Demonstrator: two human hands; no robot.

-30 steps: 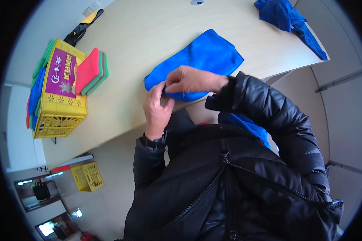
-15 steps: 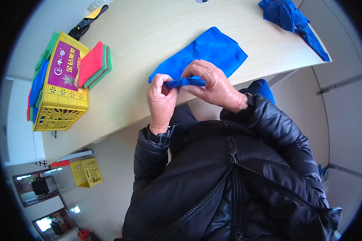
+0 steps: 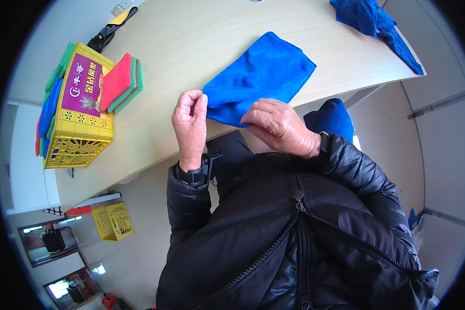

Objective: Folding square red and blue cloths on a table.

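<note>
A blue cloth (image 3: 261, 72) lies flat on the pale wooden table, its near part hanging over the front edge. My left hand (image 3: 190, 121) pinches the cloth's left corner between thumb and forefinger. At the near edge of the same cloth, my right hand (image 3: 281, 124) is closed on another corner, with the fingertips partly hiding it. Between the two hands the near edge of the cloth is drawn out fairly straight.
On the left of the table (image 3: 170, 51) stands a yellow plastic crate (image 3: 80, 150) with folded cloths over its far side. Folded red and green cloths (image 3: 120, 82) lean against it. A crumpled blue cloth (image 3: 367, 23) lies at the far right. Another yellow crate (image 3: 112, 221) sits on the floor.
My hands have moved apart, the left one to the left and the right one lower. The near edge of the cloth, bunched up before, is now spread between them.
</note>
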